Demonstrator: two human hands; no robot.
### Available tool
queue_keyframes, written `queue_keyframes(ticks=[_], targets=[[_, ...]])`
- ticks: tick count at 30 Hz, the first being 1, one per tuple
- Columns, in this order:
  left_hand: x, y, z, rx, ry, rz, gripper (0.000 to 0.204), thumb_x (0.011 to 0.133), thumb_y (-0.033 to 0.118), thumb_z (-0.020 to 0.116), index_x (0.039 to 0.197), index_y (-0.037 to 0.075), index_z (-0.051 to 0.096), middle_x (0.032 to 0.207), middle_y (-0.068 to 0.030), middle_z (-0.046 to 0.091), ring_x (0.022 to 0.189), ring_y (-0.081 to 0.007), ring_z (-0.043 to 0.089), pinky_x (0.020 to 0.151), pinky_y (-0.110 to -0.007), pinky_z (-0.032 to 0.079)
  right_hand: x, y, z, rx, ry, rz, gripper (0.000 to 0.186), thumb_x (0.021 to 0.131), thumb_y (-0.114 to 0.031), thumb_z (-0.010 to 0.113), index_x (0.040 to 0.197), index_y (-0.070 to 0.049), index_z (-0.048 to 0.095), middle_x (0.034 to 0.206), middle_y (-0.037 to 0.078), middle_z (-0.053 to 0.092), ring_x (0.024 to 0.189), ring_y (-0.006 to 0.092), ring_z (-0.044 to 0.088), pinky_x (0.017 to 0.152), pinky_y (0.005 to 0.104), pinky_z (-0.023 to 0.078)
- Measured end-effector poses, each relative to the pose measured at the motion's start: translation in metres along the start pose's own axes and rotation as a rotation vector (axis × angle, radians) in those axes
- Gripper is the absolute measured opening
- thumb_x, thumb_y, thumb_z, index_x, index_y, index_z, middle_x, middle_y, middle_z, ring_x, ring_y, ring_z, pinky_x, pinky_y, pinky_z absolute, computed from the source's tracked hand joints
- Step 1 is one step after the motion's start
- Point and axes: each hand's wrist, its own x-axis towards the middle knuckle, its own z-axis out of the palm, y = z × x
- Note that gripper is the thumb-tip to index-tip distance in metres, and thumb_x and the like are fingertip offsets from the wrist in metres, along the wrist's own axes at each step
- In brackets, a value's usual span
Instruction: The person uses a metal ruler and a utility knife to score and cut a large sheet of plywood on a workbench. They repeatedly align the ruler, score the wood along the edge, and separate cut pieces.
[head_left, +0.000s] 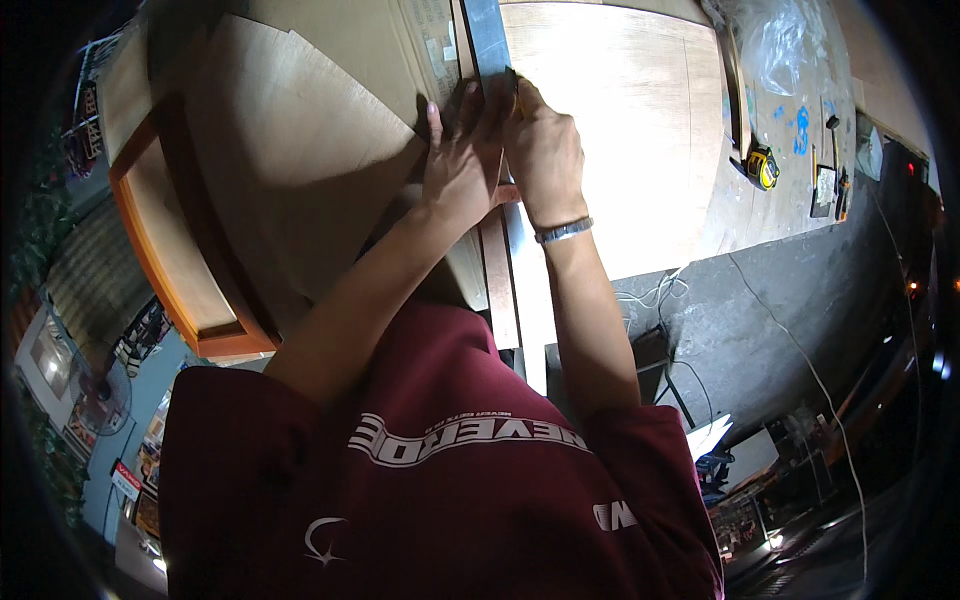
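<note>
To my left, an orange-framed cabinet (160, 260) bounds the work. My left hand (462, 160) presses flat, fingers spread, on the long metal straightedge (490, 50) lying across the plywood sheet (620, 120). My right hand (542, 150), touching the left, curls closed around something small I cannot identify. A yellow tape measure (763, 166) sits near the sheet's right edge.

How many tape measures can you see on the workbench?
1: a yellow and black tape measure lies at the right edge of the plywood sheet, right of both hands. Others may be hidden among the clutter further right.
</note>
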Motion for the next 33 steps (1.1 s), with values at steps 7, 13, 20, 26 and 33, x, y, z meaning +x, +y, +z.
queue_keyframes(ticks=[7, 13, 20, 26, 33], targets=[[0.002, -0.003, -0.001, 0.060, -0.036, -0.014, 0.130, 0.066, 0.055, 0.087, 0.166, 0.010, 0.017, 0.175, -0.0072, 0.009, 0.161, -0.0315, 0.010, 0.122, -0.075, 0.008, -0.058, 0.021, -0.002, -0.019, -0.005, 0.012, 0.037, 0.096, -0.013, 0.063, 0.133, -0.005, 0.065, 0.075, 0.026, 0.069, 0.071, 0.0414, 0.073, 0.060, 0.0481, 0.058], [0.004, 0.005, -0.007, 0.075, -0.093, -0.064, 0.135, 0.065, 0.061, 0.087, 0.167, 0.011, 0.013, 0.175, -0.0034, 0.007, 0.161, -0.0293, 0.005, 0.122, -0.075, 0.007, -0.102, 0.028, -0.011, -0.009, -0.031, 0.074, 0.036, 0.099, -0.017, 0.062, 0.133, -0.005, 0.066, 0.072, 0.027, 0.067, 0.068, 0.0427, 0.071, 0.059, 0.0499, 0.056], [0.003, 0.005, -0.005, 0.131, -0.079, -0.064, 0.135, 0.064, 0.063, 0.087, 0.166, 0.010, 0.017, 0.175, -0.0052, 0.007, 0.161, -0.0332, 0.007, 0.118, -0.079, 0.013, -0.145, 0.045, -0.014, -0.005, -0.084, 0.117, 0.038, 0.101, -0.016, 0.061, 0.138, -0.005, 0.063, 0.069, 0.027, 0.064, 0.063, 0.0412, 0.070, 0.054, 0.0479, 0.053], [0.003, 0.002, -0.002, 0.139, -0.086, -0.061, 0.135, 0.064, 0.062, 0.088, 0.166, 0.010, 0.016, 0.176, -0.0061, 0.005, 0.161, -0.0359, 0.006, 0.116, -0.081, 0.011, -0.175, 0.055, -0.018, 0.082, -0.076, 0.127, 0.041, 0.099, -0.011, 0.062, 0.140, -0.005, 0.061, 0.072, 0.027, 0.064, 0.062, 0.0397, 0.070, 0.054, 0.0475, 0.051], [0.005, 0.003, -0.001, 0.135, -0.097, -0.078, 0.134, 0.065, 0.058, 0.090, 0.167, 0.013, 0.015, 0.176, -0.0034, 0.004, 0.161, -0.0348, 0.004, 0.117, -0.081, 0.010, -0.205, 0.069, -0.018, 0.041, -0.112, 0.133, 0.048, 0.096, -0.006, 0.063, 0.144, -0.006, 0.058, 0.073, 0.025, 0.065, 0.064, 0.0377, 0.070, 0.056, 0.0462, 0.051]])
